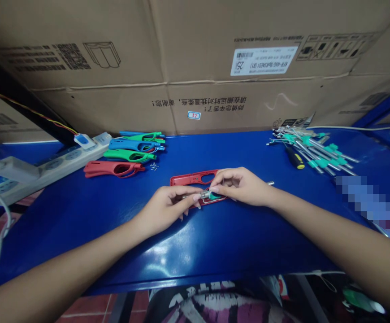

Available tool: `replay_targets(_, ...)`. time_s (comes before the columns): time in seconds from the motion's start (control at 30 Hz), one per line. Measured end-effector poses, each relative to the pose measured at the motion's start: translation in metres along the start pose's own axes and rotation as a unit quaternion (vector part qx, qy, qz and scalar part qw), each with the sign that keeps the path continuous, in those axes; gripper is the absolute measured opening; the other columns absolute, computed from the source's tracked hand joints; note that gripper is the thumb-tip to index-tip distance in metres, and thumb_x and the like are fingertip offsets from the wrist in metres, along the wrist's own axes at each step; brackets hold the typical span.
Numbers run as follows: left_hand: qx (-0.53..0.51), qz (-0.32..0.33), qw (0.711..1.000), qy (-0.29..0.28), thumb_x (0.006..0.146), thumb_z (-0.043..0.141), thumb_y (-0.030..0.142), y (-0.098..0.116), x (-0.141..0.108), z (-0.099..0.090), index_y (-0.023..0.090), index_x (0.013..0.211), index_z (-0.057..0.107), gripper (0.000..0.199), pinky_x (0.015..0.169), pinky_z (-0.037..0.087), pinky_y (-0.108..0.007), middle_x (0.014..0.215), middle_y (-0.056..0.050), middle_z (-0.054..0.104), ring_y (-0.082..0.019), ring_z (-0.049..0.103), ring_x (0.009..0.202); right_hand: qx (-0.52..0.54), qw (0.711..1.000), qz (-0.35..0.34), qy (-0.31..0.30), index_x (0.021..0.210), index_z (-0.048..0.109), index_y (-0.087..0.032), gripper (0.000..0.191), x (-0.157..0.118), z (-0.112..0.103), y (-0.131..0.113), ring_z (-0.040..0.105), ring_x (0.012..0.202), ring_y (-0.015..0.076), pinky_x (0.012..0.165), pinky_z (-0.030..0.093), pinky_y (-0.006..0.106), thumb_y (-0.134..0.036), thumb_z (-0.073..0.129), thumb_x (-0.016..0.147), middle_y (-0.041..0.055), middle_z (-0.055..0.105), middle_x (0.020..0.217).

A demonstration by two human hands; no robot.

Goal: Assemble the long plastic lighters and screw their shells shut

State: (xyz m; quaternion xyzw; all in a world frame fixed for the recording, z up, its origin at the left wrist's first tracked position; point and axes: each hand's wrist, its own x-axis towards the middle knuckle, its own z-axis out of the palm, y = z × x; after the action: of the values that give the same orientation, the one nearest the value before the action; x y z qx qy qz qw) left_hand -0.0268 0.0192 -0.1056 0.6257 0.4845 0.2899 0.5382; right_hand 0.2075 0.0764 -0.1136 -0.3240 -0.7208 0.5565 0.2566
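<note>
Near the middle of the table, my left hand (pixel 161 208) pinches the clear and metal end of a lighter's inner mechanism (pixel 214 196). My right hand (pixel 242 186) has its thumb and fingers closed on the mechanism's green part. Beneath it lies one red half of a lighter shell (pixel 211 202), partly covered by my fingers. A second red shell half (pixel 188 179) lies flat just behind, with its trigger opening at the right. A thin white wire curves below the green part. Past my right wrist a metal rod tip (pixel 270 183) shows.
Several red, green and blue lighter shells (pixel 112 169) lie at the left, with small screws (pixel 153 166) beside them. A power strip (pixel 58 168) runs along the left edge. Several more mechanisms (pixel 319 152) and a screwdriver (pixel 295 158) lie back right. A cardboard box (pixel 195 67) stands behind.
</note>
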Motion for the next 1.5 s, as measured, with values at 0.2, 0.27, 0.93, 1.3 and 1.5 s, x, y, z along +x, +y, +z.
replay_targets(0.2, -0.077, -0.020, 0.997, 0.024, 0.087, 0.067, 0.047, 0.0017, 0.0028, -0.0013, 0.012, 0.099, 0.074, 0.037, 0.045, 0.046, -0.018, 0.078, -0.005, 0.073, -0.009, 0.054, 0.053, 0.061, 0.998, 0.016, 0.009, 0.101, 0.058, -0.017, 0.021, -0.0019, -0.0030, -0.0026, 0.046, 0.048, 0.0051, 0.039, 0.035, 0.016, -0.033, 0.065, 0.089, -0.0057, 0.054, 0.067)
replay_targets(0.27, -0.091, -0.025, 0.995, 0.037, 0.085, 0.069, 0.050, 0.0024, 0.0031, -0.0020, 0.011, 0.091, 0.073, 0.039, 0.045, 0.046, -0.019, 0.077, -0.005, 0.071, -0.009, 0.053, 0.052, 0.091, 0.996, 0.019, 0.002, 0.101, 0.055, -0.018, 0.022, -0.0017, -0.0039, -0.0016, 0.050, 0.049, 0.0055, 0.037, 0.040, 0.016, -0.027, 0.067, 0.085, -0.0025, 0.060, 0.077)
replay_targets(0.93, -0.078, -0.028, 0.996, 0.009, 0.088, 0.067, 0.049, 0.0001, 0.0057, -0.0017, 0.014, 0.106, 0.060, 0.040, 0.043, 0.045, -0.017, 0.080, -0.005, 0.074, -0.008, 0.054, 0.051, -0.029, 0.999, -0.025, -0.025, 0.104, 0.074, -0.014, 0.033, -0.0028, -0.0034, 0.0027, 0.053, 0.054, 0.0078, 0.048, 0.043, 0.022, -0.043, 0.061, 0.094, 0.0018, 0.065, 0.077)
replay_targets(1.3, -0.071, -0.012, 0.997, -0.021, 0.091, 0.066, 0.042, -0.0013, 0.0045, -0.0038, 0.014, 0.114, 0.068, 0.036, 0.045, 0.045, -0.017, 0.086, -0.007, 0.077, -0.008, 0.054, 0.052, -0.015, 1.000, -0.013, -0.006, 0.089, 0.071, -0.015, 0.026, -0.0010, -0.0024, -0.0002, 0.054, 0.056, 0.0079, 0.050, 0.044, 0.021, -0.041, 0.068, 0.088, 0.0004, 0.065, 0.072)
replay_targets(1.5, -0.069, -0.008, 0.997, -0.026, 0.092, 0.065, 0.039, -0.0029, 0.0050, -0.0048, 0.014, 0.115, 0.069, 0.034, 0.046, 0.046, -0.016, 0.087, -0.007, 0.077, -0.007, 0.054, 0.053, -0.003, 1.000, 0.017, -0.020, 0.091, 0.070, -0.014, 0.025, -0.0001, -0.0032, -0.0001, 0.047, 0.043, 0.0060, 0.039, 0.038, 0.020, -0.040, 0.067, 0.089, -0.0035, 0.059, 0.063)
